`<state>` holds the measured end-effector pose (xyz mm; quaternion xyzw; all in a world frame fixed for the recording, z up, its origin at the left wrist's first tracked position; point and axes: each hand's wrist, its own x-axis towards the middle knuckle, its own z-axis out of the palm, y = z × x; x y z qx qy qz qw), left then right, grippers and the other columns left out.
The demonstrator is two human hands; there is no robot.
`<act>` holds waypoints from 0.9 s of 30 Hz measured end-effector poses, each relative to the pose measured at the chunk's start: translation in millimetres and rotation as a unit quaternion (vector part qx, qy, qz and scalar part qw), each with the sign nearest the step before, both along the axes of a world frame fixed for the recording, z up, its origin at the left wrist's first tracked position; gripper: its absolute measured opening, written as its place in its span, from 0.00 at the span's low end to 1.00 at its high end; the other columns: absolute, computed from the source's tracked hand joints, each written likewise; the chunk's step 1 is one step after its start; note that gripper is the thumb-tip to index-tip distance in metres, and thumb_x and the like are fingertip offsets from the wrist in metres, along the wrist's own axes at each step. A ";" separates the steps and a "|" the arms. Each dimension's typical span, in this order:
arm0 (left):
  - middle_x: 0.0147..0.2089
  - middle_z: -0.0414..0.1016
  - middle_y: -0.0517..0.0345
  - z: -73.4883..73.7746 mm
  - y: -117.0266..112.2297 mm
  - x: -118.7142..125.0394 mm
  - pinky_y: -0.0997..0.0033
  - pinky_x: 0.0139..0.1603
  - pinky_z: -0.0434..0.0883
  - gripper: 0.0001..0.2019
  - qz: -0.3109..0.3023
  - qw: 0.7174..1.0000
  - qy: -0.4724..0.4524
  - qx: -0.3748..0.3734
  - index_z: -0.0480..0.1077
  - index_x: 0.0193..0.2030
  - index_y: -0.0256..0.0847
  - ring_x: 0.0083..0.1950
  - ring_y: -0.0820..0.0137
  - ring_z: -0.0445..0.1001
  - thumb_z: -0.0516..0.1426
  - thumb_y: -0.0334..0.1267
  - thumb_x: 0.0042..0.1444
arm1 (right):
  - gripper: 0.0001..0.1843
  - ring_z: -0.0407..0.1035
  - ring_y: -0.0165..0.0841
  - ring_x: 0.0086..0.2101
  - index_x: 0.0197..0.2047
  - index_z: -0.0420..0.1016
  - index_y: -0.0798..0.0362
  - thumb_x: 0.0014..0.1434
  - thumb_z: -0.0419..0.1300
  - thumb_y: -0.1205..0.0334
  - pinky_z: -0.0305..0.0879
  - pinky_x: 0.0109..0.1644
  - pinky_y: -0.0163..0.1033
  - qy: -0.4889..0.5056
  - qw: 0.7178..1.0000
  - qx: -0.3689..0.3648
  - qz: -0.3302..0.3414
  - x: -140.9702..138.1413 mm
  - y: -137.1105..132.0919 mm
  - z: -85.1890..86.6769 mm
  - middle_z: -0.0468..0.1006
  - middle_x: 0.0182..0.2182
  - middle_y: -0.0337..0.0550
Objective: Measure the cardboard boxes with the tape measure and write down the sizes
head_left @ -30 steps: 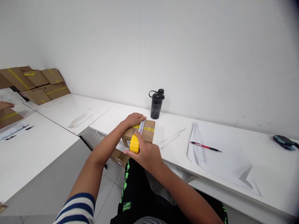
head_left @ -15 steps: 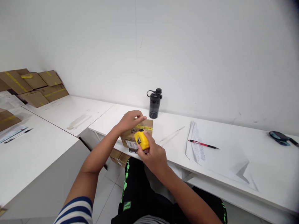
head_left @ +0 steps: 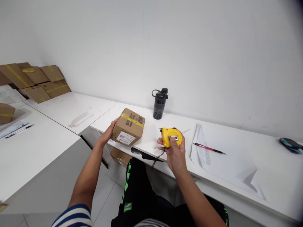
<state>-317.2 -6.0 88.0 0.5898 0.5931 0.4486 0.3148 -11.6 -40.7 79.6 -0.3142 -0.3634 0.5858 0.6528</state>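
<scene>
Taking twelve o'clock as toward the wall (head_left: 213, 56), a cardboard box (head_left: 127, 127) is held at its nine o'clock side by the left hand (head_left: 109, 130); its fingers are partly hidden behind the cardboard, so how far they are spread cannot be told. The box is tilted at the front of the surface (head_left: 150, 135), and whether its base is fully supported is unclear. A yellow tape measure (head_left: 167, 138) is gripped in the right hand (head_left: 177, 155), with the fingers curled around the case and the thumb laid over its face. From those fingers the box lies toward half past nine, near but apart; the left hand is nearer, being in contact with it. The yellow strip (head_left: 132, 120) is run from ten o'clock to four; which side is longest cannot be judged. A dark bottle (head_left: 159, 105) is placed at two o'clock from the box.
</scene>
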 end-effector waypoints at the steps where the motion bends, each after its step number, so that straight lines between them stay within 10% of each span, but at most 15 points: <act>1: 0.55 0.77 0.50 -13.4 -1.2 -2.6 0.55 0.62 0.66 0.35 0.010 0.999 -0.042 0.004 0.68 0.60 0.44 0.61 0.58 0.70 0.40 0.66 0.60 | 0.38 0.78 0.34 0.30 0.63 0.53 0.42 0.55 0.64 0.45 0.73 0.29 0.37 0.004 1.000 -0.006 0.005 -2.0 4.7 3.0 0.79 0.32 0.37; 4: 0.55 0.77 0.51 -48.0 -1.5 4.5 0.54 0.62 0.66 0.30 0.017 0.996 -0.079 0.027 0.67 0.60 0.46 0.62 0.59 0.69 0.42 0.62 0.62 | 0.40 0.76 0.33 0.28 0.63 0.54 0.42 0.53 0.67 0.47 0.70 0.26 0.34 -0.020 0.999 0.003 0.027 -10.9 15.0 12.0 0.79 0.33 0.37; 7: 0.64 0.67 0.48 -52.1 -3.2 17.4 0.58 0.63 0.65 0.27 0.063 0.992 -0.090 0.065 0.62 0.62 0.44 0.66 0.62 0.64 0.47 0.56 0.62 | 0.42 0.75 0.33 0.28 0.64 0.51 0.40 0.52 0.68 0.49 0.66 0.23 0.33 -0.066 0.996 0.055 0.027 -16.4 17.4 18.6 0.77 0.36 0.38; 11: 0.55 0.73 0.48 -3.5 -26.4 31.2 0.63 0.60 0.66 0.20 0.197 0.965 -0.066 0.162 0.65 0.53 0.42 0.58 0.64 0.70 0.51 0.53 0.62 | 0.38 0.74 0.34 0.32 0.60 0.55 0.41 0.51 0.69 0.51 0.70 0.27 0.36 -0.186 0.972 0.144 0.018 -12.4 18.1 23.9 0.74 0.41 0.39; 17: 0.39 0.74 0.55 73.9 -59.9 67.2 0.68 0.43 0.70 0.21 -0.052 0.997 -0.023 0.054 0.70 0.42 0.41 0.39 0.69 0.72 0.50 0.57 0.61 | 0.30 0.71 0.39 0.46 0.52 0.64 0.45 0.49 0.71 0.53 0.72 0.49 0.48 -0.348 0.882 0.313 0.053 -9.5 39.7 43.5 0.72 0.48 0.44; 27: 0.24 0.63 0.63 80.7 -34.5 54.3 0.75 0.23 0.56 0.22 -0.117 0.989 -0.073 -0.049 0.63 0.27 0.39 0.24 0.78 0.59 0.61 0.56 0.51 | 0.29 0.71 0.42 0.49 0.56 0.68 0.44 0.53 0.67 0.48 0.69 0.54 0.52 -0.481 0.780 0.361 0.175 -2.9 78.7 76.9 0.73 0.52 0.46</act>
